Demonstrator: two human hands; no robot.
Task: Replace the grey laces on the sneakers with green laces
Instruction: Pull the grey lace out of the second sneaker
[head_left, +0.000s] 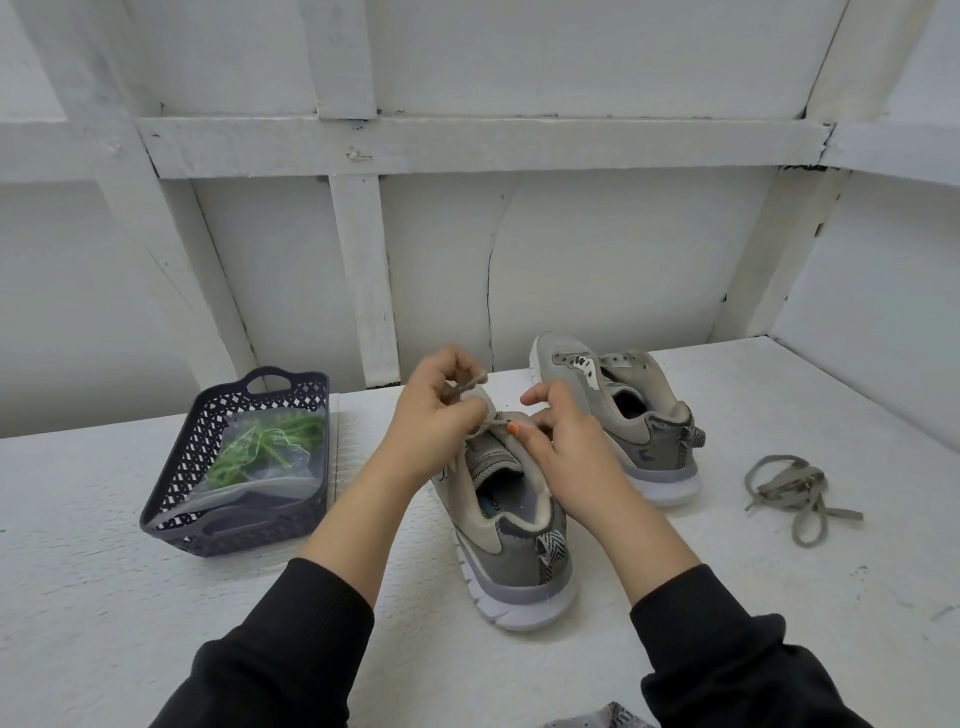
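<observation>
Nearest the camera, black sleeves (291, 639) lead up to both hands over the near sneaker (511, 566); it stands on the white surface (104, 545) with its heel toward 5 o'clock and its toe toward 11 o'clock, so its long axis runs away from the person and slightly left. The right hand (563, 444) sits over the tongue, thumb and a curled finger pinching the grey lace (485, 427) where it leaves the upper eyelets, forefinger sticking out free. The left hand (441, 415) is a little farther along the shoe toward the toe, fingers curled round a gathered bunch of the same lace and raised above the shoe. The lace stretches between the two hands roughly across the shoe, from 9 o'clock to 3 o'clock. The coming pull probably has to run up and toward 10 or 11 o'clock, away from the eyelets, and the left hand is better placed for it while the right steadies the shoe. How many eyelets are left threaded is hidden under the hands.

At 9 o'clock from the hands, well apart, a dark basket (171, 467) holds a clear bag of green laces (265, 447), untouched. At 3 o'clock a loose grey lace (795, 488) lies in a heap on the surface. The far sneaker (628, 415) stands just beside the right hand at 2 o'clock, its eyelets bare, parallel to the near one. Behind everything is the white wall (571, 249).
</observation>
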